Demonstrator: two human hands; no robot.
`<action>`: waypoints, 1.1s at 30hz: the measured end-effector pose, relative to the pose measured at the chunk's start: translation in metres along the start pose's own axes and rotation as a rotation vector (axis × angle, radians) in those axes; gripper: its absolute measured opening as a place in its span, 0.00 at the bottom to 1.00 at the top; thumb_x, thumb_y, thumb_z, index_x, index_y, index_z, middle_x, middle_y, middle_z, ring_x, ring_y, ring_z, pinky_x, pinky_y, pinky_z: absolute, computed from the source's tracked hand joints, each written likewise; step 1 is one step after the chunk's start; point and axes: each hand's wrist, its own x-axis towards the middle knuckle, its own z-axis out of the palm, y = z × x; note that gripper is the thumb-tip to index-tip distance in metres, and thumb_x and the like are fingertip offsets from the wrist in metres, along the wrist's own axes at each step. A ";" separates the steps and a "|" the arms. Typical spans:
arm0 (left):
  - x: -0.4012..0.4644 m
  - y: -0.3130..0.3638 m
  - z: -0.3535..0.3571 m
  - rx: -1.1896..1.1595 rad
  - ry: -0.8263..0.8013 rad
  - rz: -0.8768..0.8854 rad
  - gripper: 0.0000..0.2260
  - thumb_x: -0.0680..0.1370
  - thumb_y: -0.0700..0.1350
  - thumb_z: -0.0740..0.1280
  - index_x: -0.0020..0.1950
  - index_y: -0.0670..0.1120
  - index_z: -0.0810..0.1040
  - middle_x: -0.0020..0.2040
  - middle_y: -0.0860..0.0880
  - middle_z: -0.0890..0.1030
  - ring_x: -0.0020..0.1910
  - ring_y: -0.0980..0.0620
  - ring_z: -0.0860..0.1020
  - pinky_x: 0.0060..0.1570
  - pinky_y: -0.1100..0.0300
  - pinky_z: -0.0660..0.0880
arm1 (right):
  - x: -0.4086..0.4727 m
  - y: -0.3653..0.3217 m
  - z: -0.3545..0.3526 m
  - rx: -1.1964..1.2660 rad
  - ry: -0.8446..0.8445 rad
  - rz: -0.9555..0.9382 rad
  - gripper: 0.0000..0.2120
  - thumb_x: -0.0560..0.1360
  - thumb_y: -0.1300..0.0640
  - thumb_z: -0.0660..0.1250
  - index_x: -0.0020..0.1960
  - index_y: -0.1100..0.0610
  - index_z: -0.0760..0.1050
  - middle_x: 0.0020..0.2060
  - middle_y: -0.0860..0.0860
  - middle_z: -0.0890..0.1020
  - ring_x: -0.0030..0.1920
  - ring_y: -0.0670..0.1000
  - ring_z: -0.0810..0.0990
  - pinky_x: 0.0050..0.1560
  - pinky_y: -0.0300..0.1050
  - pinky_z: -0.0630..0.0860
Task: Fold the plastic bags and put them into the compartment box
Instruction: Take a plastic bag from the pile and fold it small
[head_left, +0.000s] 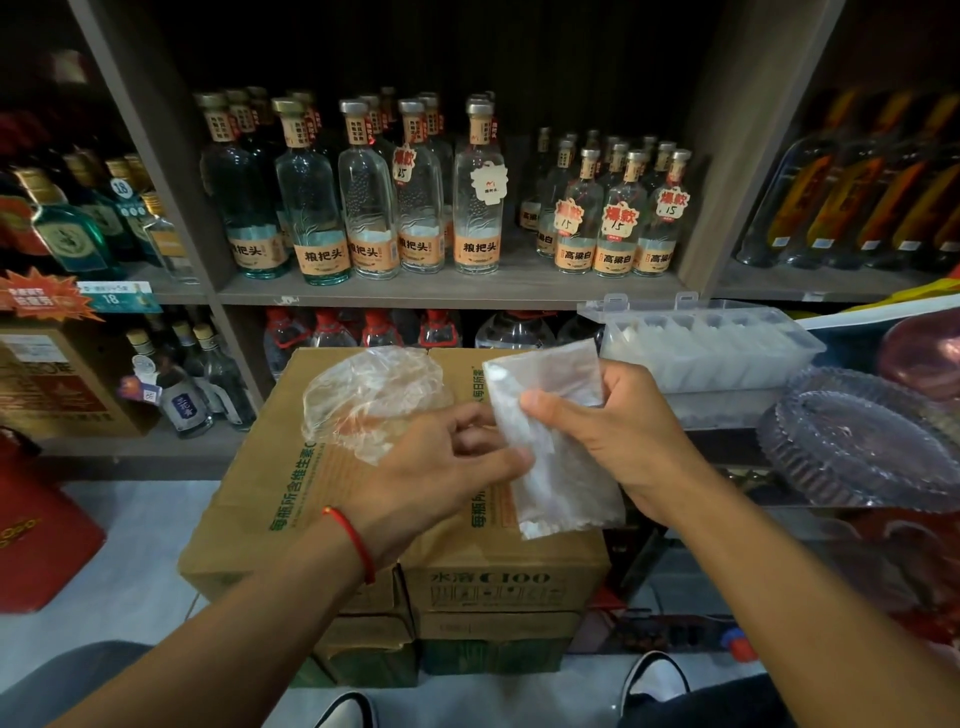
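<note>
Both hands pinch the flattened plastic bag (556, 441) over the cardboard cartons (363, 499): right hand (618, 431) upper right, left hand (441, 462) on left edge. Film looks light, limp, slippery; grip edges and creases. Compartment box (711, 348) far right.

Crumpled plastic bag (371, 395) on cardboard cartons (270, 499).

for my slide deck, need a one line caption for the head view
Both hands hold a flattened plastic bag above cardboard cartons, compartment box nearby.
</note>
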 end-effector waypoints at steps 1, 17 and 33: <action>0.000 -0.001 0.002 0.002 0.048 -0.003 0.10 0.77 0.43 0.75 0.58 0.43 0.82 0.48 0.45 0.88 0.51 0.49 0.86 0.60 0.52 0.80 | 0.000 0.000 0.001 0.005 0.013 0.004 0.09 0.73 0.57 0.80 0.51 0.54 0.85 0.45 0.50 0.89 0.47 0.52 0.89 0.50 0.52 0.86; 0.002 -0.003 -0.005 -0.055 0.131 -0.017 0.09 0.78 0.44 0.74 0.51 0.38 0.85 0.44 0.41 0.87 0.42 0.45 0.85 0.46 0.56 0.83 | 0.003 0.009 0.000 0.052 -0.155 0.228 0.18 0.70 0.56 0.82 0.57 0.58 0.83 0.49 0.54 0.89 0.51 0.54 0.89 0.61 0.58 0.83; 0.004 -0.001 -0.010 -0.444 0.262 0.079 0.11 0.72 0.36 0.73 0.54 0.40 0.87 0.51 0.40 0.87 0.45 0.47 0.86 0.41 0.60 0.82 | 0.007 0.002 -0.017 0.186 -0.213 0.189 0.13 0.76 0.61 0.72 0.60 0.54 0.85 0.50 0.56 0.89 0.48 0.58 0.87 0.52 0.56 0.85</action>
